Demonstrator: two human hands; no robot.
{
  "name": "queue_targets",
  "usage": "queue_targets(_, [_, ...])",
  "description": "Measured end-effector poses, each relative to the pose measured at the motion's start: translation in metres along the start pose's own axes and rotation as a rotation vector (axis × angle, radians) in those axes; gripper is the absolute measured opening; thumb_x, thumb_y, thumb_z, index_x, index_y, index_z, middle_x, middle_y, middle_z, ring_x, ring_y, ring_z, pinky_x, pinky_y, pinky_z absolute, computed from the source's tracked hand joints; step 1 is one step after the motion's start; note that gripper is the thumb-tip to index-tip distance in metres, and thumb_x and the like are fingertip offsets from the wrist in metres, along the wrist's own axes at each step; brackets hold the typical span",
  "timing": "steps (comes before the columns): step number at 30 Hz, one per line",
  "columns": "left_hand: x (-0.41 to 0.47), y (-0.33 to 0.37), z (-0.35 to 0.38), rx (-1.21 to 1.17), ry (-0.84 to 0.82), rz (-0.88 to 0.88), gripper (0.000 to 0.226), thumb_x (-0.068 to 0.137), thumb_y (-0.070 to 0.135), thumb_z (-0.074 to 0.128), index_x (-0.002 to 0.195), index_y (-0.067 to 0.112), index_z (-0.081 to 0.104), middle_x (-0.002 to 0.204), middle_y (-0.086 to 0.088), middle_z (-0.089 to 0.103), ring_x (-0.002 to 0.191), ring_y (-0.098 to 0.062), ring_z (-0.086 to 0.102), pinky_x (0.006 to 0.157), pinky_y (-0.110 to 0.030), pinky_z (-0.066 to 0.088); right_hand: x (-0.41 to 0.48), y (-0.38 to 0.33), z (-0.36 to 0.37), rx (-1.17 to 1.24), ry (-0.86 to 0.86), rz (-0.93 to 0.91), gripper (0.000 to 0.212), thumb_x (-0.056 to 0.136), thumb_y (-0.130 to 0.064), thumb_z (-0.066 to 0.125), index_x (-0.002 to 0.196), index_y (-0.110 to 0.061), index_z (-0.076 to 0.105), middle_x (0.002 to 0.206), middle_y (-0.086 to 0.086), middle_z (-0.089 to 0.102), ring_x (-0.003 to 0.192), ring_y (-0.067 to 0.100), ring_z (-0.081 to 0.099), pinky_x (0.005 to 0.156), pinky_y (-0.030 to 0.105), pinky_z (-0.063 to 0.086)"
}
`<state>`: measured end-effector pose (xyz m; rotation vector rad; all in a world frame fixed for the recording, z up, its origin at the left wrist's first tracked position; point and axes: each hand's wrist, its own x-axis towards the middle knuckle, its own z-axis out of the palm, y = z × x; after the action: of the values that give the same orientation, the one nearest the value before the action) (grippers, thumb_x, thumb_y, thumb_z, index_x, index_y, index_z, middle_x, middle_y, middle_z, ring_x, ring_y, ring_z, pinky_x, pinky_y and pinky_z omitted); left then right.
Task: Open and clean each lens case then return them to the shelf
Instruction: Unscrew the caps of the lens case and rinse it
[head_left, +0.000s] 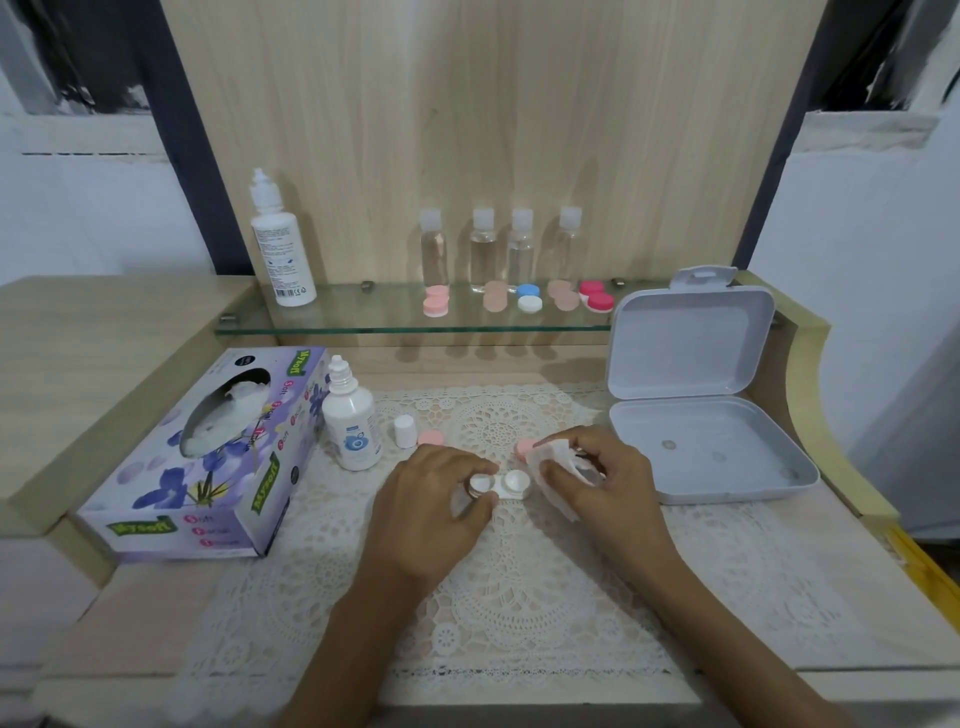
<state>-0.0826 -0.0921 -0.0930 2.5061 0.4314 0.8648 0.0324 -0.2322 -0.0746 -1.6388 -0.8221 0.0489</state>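
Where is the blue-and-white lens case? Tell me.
Head view: the blue-and-white lens case sits on the glass shelf, toward its right end, between two beige cases.

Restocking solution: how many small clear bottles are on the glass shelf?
4 clear bottles line the glass shelf: leftmost, second, third, rightmost. None appears hidden.

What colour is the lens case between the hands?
White lens case; the head view shows it.

Bright, soft, even light here, coming from above and in front. The small bottles (483, 249) cast pale shadows on the wood below the glass shelf (363, 318). Wide-angle bend bows the counter (893, 634) edges; the corners go soft, and fine detail looks slightly hazy throughout.
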Motion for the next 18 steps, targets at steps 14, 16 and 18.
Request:
queue_targets(14, [-0.001,0.001,-0.021,-0.191,0.103,-0.011,0.024,0.081,0.045,0.055,0.098,0.036,0.068,0.097,0.021,0.066,0.096,-0.004,0.060,0.077,-0.032,0.053,0.003,-0.003,-0.003,-0.175,0.004,-0.156,0.010,0.079,-0.022,0.069,0.088,-0.019,0.068,0.085,-0.013,0.066,0.083,0.005,0.060,0.066,0.013,0.045])
queue_targets(16, [-0.007,-0.003,-0.030,-0.213,0.130,0.003,0.021,0.082,0.042,0.057,0.097,0.035,0.069,0.095,0.019,0.067,0.094,-0.007,0.062,0.076,-0.033,0.054,0.004,-0.007,-0.003,-0.163,-0.031,-0.132,0.009,0.080,-0.011,0.072,0.084,-0.017,0.066,0.080,-0.012,0.065,0.081,0.002,0.059,0.066,0.011,0.044])
queue_targets(18, [-0.017,-0.007,-0.040,-0.219,0.139,0.021,0.019,0.083,0.037,0.060,0.097,0.030,0.070,0.093,0.017,0.068,0.091,-0.009,0.064,0.074,-0.033,0.054,0.005,-0.012,-0.001,-0.139,-0.084,-0.113,0.011,0.078,-0.006,0.072,0.081,-0.015,0.066,0.080,-0.012,0.065,0.079,0.002,0.058,0.065,0.010,0.043])
